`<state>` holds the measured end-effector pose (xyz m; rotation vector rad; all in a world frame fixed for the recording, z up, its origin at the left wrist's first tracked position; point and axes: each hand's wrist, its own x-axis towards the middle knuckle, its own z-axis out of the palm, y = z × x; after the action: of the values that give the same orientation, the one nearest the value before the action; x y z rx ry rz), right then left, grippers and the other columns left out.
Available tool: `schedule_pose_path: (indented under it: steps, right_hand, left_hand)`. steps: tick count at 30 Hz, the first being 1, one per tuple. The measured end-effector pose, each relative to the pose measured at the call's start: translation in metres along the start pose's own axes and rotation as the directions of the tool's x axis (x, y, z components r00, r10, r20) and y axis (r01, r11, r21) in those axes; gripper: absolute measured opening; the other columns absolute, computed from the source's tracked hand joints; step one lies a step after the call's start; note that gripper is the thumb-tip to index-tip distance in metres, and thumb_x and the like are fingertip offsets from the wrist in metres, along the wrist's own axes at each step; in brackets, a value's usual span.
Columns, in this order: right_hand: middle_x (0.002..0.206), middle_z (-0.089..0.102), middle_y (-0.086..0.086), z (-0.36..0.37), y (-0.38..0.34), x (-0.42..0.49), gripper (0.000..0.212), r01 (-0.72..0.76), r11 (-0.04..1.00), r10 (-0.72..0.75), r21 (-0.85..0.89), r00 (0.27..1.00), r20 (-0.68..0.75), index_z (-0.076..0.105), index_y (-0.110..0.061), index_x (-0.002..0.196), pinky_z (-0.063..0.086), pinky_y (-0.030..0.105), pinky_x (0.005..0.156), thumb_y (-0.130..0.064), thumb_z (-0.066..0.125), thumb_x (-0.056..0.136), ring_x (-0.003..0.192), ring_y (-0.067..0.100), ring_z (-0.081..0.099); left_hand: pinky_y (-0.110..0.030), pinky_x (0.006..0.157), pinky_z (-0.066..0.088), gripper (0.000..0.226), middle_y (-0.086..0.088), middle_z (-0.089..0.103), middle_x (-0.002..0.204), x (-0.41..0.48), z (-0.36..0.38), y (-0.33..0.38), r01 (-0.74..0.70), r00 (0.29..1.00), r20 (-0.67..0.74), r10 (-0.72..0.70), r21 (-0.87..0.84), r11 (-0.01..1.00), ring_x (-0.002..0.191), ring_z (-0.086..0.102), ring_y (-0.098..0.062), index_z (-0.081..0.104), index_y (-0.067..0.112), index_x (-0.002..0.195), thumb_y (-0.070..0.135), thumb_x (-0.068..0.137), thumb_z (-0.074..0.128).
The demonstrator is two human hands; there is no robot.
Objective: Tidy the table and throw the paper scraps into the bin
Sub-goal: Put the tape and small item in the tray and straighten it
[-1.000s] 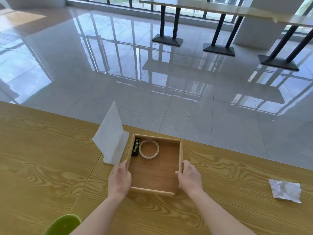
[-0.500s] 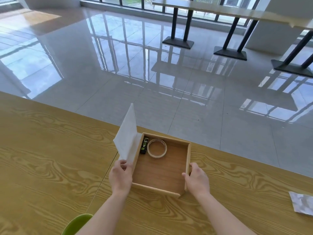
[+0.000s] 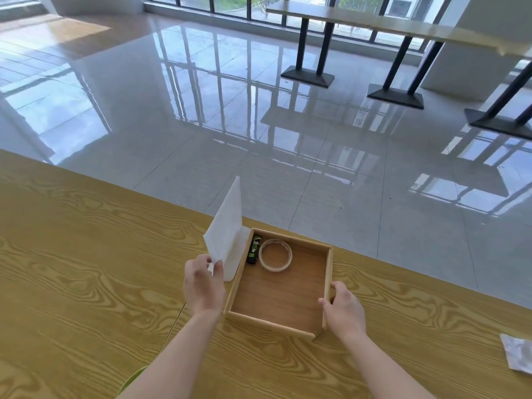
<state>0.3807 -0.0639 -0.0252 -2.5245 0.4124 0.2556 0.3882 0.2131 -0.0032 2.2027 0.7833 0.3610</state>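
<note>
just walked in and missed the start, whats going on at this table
A person is tidying a wooden table. The left hand pinches the corner of a folded white napkin that stands beside a shallow wooden tray. The right hand grips the tray's right wall. Inside the tray lie a roll of clear tape and a small black-and-green lighter. A crumpled paper scrap sits at the table's right edge, not yet picked up. No bin is in view.

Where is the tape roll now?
The tape roll lies inside the wooden tray, in its far left corner, beside the black lighter.
</note>
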Motion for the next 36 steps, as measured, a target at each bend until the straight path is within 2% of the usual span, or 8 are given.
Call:
schedule_pose_path:
  steps: [5,11,16,21,27,36]
  right_hand:
    - [0.107,0.067,0.003,0.002,-0.004,-0.002,0.043,-0.011,1.000,0.011,0.019,1.000,0.009,0.051,-0.012,0.130,0.047,0.032,0.076,-0.023,0.066,0.091,0.087,0.018,0.057]
    - [0.095,0.063,-0.003,0.004,-0.007,-0.003,0.042,-0.021,0.999,0.022,0.038,1.000,-0.004,0.052,-0.014,0.129,0.046,0.031,0.072,-0.023,0.067,0.091,0.084,0.016,0.058]
    - [0.097,0.065,-0.001,0.004,-0.008,-0.004,0.043,-0.031,0.998,0.031,0.046,1.000,0.003,0.052,-0.015,0.130,0.045,0.031,0.072,-0.024,0.067,0.091,0.085,0.016,0.058]
    - [0.088,0.058,-0.006,0.005,-0.008,-0.005,0.038,-0.043,0.998,0.044,0.038,0.999,-0.004,0.053,-0.016,0.126,0.043,0.029,0.068,-0.024,0.065,0.092,0.076,0.014,0.055]
    - [0.107,0.066,0.002,0.004,-0.010,-0.004,0.041,-0.050,0.998,0.050,0.026,0.999,0.007,0.051,-0.016,0.129,0.046,0.031,0.075,-0.026,0.065,0.092,0.087,0.016,0.054]
    - [0.105,0.065,0.000,0.005,-0.010,-0.008,0.044,-0.075,0.997,0.074,0.024,0.997,0.020,0.050,-0.016,0.131,0.042,0.030,0.074,-0.030,0.065,0.091,0.086,0.014,0.051]
  left_hand:
    - [-0.031,0.060,0.036,0.016,0.002,0.064,0.079,0.004,-0.002,-0.005,-0.080,0.996,0.041,0.079,0.010,0.997,0.069,0.055,-0.021,0.053,0.016,0.081,0.017,0.093,0.064]
    - [-0.032,0.057,0.038,0.014,0.002,0.063,0.076,0.008,-0.003,-0.004,-0.095,0.993,0.071,0.093,0.024,0.995,0.065,0.057,-0.022,0.055,0.013,0.081,0.015,0.093,0.063]
    - [-0.033,0.054,0.037,0.016,0.001,0.062,0.072,0.009,-0.006,-0.004,-0.116,0.991,0.077,0.114,0.032,0.993,0.062,0.055,-0.023,0.054,0.011,0.079,0.013,0.092,0.063]
    - [-0.034,0.056,0.037,0.015,-0.002,0.062,0.072,0.009,-0.007,-0.003,-0.102,0.992,0.074,0.100,0.019,0.995,0.063,0.055,-0.024,0.054,0.009,0.079,0.012,0.092,0.062]
    - [-0.032,0.057,0.036,0.016,0.001,0.062,0.074,0.010,-0.007,-0.003,-0.087,0.993,0.074,0.086,0.013,0.996,0.064,0.055,-0.022,0.054,0.012,0.077,0.013,0.091,0.063]
    - [-0.031,0.058,0.037,0.016,0.002,0.064,0.078,0.014,-0.006,-0.009,-0.088,0.992,0.094,0.087,0.009,0.996,0.067,0.059,-0.020,0.055,0.017,0.078,0.017,0.091,0.064]
